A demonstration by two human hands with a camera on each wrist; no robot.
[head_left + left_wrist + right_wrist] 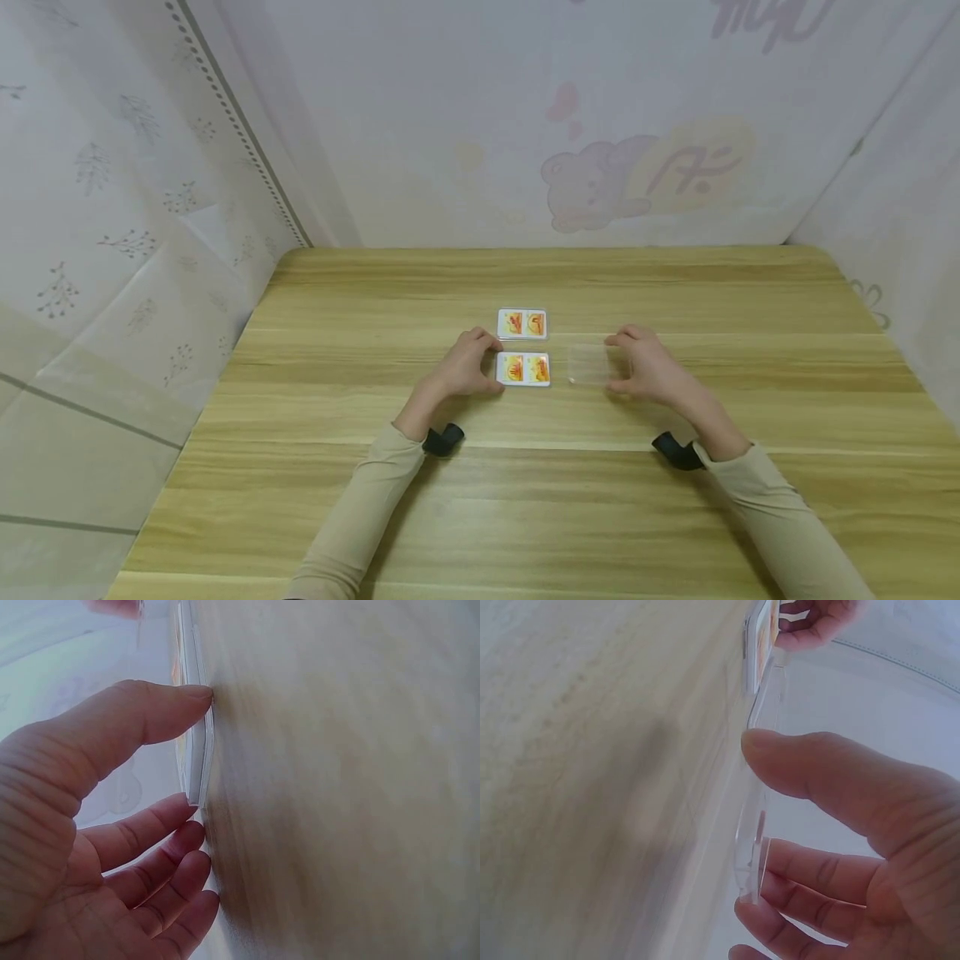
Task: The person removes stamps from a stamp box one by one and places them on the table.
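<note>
A flat white card case (527, 369) with two orange-and-yellow pictures lies on the table. My left hand (467, 368) holds it at its left end, thumb on the near edge and index finger at the far corner. In the left wrist view, the thumb presses the side of the case (195, 761), which sits in a clear shell. To the right, my right hand (651, 367) grips a clear plastic cover (587, 365) between thumb and fingers. The right wrist view shows the transparent cover (748, 847) on edge, raised off the wood.
A second, similar case (522, 323) lies just beyond the first one. The wood-grain table (555, 500) meets a printed cloth (420, 167) at its back and sides. Dark straps (444, 440) sit at both wrists.
</note>
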